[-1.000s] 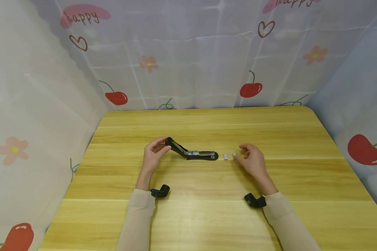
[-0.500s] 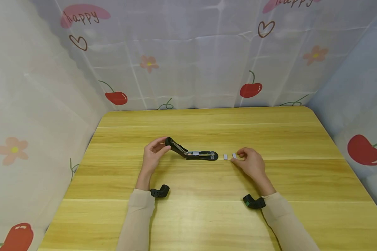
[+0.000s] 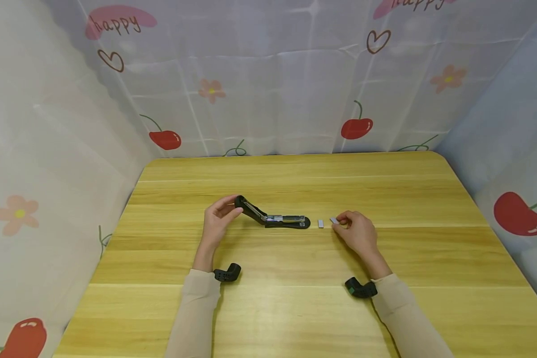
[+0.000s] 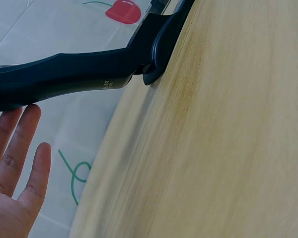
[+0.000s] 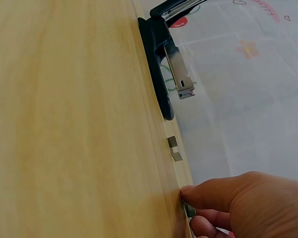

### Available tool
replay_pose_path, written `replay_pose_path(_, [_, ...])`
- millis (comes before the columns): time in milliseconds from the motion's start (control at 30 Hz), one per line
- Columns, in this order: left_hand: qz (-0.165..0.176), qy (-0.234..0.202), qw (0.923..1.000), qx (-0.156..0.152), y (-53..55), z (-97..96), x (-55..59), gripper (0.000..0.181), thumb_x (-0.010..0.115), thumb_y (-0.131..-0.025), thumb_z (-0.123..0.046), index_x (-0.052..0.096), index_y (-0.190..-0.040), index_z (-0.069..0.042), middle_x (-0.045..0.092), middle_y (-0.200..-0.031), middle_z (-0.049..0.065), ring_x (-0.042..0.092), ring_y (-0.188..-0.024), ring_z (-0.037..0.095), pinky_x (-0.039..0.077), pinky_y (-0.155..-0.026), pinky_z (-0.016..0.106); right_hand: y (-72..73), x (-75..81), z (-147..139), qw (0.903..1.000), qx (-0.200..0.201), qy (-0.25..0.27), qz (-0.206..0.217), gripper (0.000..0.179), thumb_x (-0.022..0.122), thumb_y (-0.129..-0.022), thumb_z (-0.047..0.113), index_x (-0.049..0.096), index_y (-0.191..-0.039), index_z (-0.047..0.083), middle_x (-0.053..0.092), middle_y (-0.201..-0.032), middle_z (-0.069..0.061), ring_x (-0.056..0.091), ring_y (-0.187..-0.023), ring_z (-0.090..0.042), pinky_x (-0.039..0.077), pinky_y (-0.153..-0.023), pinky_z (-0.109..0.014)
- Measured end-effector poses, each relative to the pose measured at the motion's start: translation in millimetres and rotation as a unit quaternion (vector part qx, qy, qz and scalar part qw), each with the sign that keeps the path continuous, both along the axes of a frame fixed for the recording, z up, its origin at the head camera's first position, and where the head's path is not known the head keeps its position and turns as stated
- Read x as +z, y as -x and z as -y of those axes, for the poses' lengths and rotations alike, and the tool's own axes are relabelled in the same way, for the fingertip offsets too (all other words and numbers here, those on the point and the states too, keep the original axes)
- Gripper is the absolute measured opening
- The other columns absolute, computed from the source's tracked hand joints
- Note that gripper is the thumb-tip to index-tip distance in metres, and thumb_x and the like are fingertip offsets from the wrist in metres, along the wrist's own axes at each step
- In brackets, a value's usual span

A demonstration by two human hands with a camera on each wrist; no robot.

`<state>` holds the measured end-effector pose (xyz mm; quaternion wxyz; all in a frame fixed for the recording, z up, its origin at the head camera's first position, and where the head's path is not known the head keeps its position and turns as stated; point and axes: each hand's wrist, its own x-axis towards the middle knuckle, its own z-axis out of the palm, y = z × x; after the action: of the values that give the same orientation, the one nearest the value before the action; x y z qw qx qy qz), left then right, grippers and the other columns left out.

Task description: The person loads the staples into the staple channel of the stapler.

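Note:
A black stapler (image 3: 253, 211) lies swung open on the table, its metal magazine showing on the base and its top arm raised to the left. My left hand (image 3: 217, 222) grips the end of that arm between thumb and fingers; in the left wrist view, fingertips touch the arm (image 4: 64, 79). Right of the base sits a short silver strip of staples (image 3: 320, 223), also seen in the right wrist view. My right hand (image 3: 359, 232) pinches a second staple strip (image 3: 333, 220) beside it. Fingers hide most of that strip in the right wrist view.
The wooden table (image 3: 286, 308) extends around both hands. A white curtain (image 3: 268, 99) with cherries and flowers hangs behind its back edge and along the sides. Black wrist cameras (image 3: 228, 273) sit at both cuffs.
My right thumb and fingers have shifted around the second staple strip, which has turned and tilted in their pinch. The left hand, the stapler and the other strip have stayed put.

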<state>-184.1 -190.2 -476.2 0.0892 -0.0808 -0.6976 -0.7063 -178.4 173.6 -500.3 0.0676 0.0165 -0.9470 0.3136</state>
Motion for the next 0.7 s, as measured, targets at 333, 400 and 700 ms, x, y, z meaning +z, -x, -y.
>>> replay_pose_path(333, [0.005,0.003,1.0,0.0,0.0,0.1,0.8,0.038,0.067,-0.089,0.003,0.061,-0.125,0.009,0.065,-0.107,-0.013,0.064,-0.093,0.004,0.055,-0.079,0.019,0.8,-1.6,0.7,0.9998,-0.002,-0.003,-0.022,0.016,0.075,-0.085,0.019,0.074,-0.091,0.005,0.068,-0.084,-0.009,0.057,-0.068,-0.02,0.039,-0.056,-0.027])
replay_pose_path(400, [0.004,0.002,1.0,0.0,-0.1,-0.2,1.3,0.037,0.067,-0.089,0.003,0.061,-0.125,0.009,0.066,-0.107,-0.012,0.064,-0.093,0.005,0.055,-0.079,0.019,1.3,-2.1,0.7,0.9997,-0.002,-0.001,-0.025,0.015,0.075,-0.085,0.02,0.074,-0.09,0.006,0.068,-0.083,-0.009,0.057,-0.067,-0.02,0.039,-0.057,-0.027])
replay_pose_path(700, [-0.005,0.004,1.0,-0.005,-0.2,0.7,-0.8,0.037,0.067,-0.088,0.005,0.06,-0.125,0.01,0.066,-0.107,-0.012,0.065,-0.092,0.004,0.055,-0.08,0.019,1.1,-4.3,0.1,0.9996,-0.009,0.008,-0.026,0.014,0.075,-0.085,0.018,0.075,-0.09,0.005,0.066,-0.083,-0.01,0.057,-0.068,-0.021,0.04,-0.058,-0.028])
